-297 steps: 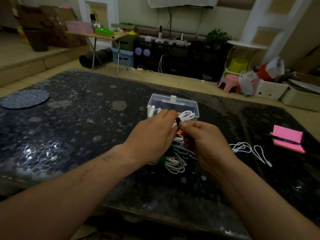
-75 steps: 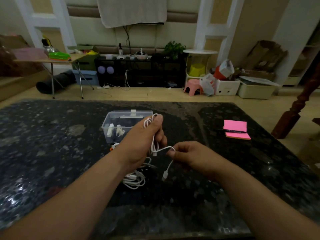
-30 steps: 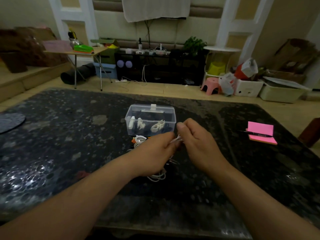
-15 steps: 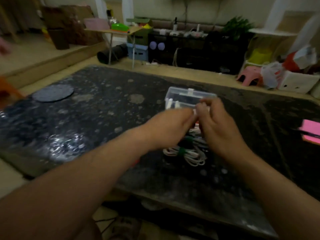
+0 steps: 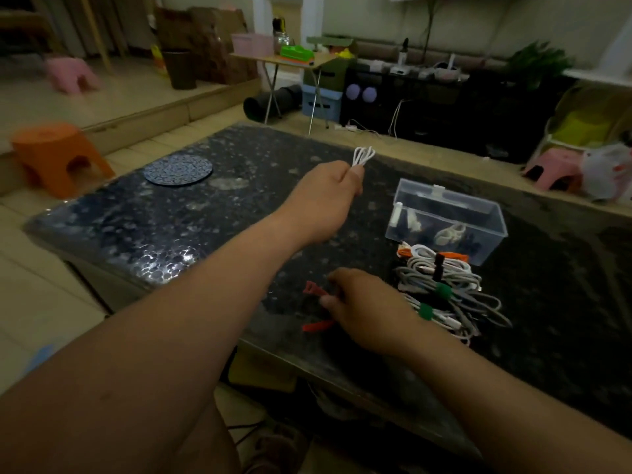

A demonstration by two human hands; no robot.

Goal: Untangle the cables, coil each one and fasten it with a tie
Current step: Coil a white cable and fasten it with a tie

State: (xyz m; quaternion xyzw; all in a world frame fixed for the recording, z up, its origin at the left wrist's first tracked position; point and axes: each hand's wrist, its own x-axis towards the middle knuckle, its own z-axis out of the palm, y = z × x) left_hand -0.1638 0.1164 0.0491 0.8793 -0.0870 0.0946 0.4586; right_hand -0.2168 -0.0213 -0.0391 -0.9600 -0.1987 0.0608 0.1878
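White cable (image 5: 363, 156): coiled, gripped in left hand (image 5: 321, 203), fingers (image 5: 355, 172) curled round it, held up over counter (image 5: 171, 227) to keep loops together. Right hand (image 5: 369, 309) down at red tie (image 5: 313, 289), likely fetching it; pinching or just touching, cannot tell. Tied cables (image 5: 444, 292) piled nearby.

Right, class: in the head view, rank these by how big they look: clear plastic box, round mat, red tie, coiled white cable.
1. clear plastic box
2. round mat, though it lies farther from the camera
3. red tie and coiled white cable: the visible parts look alike and both are partly hidden, so I won't rank them.
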